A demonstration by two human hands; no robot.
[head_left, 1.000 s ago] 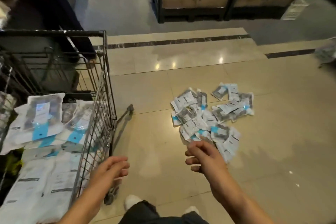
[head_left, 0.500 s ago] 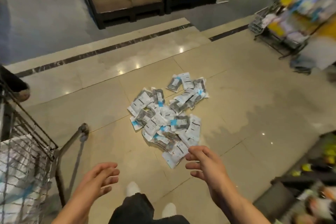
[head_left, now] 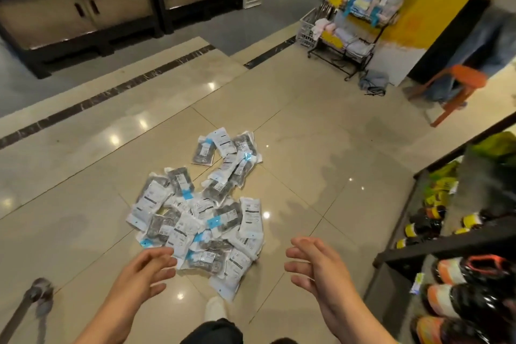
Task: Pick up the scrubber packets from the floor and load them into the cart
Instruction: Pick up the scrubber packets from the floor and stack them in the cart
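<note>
Head view: scrubber packets (head_left: 201, 212) are being shown heaped on the tiled floor (head_left: 307, 148), centre. Left hand (head_left: 145, 274) and right hand (head_left: 315, 265) are being held near the heap, fingers apart, nothing gripped.

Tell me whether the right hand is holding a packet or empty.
Empty. The right hand hangs open with fingers spread, beside the pile of scrubber packets on the floor, touching none.

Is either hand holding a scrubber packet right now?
No, the left hand and the right hand are both open and empty, reaching toward the pile of scrubber packets lying on the floor.
</note>
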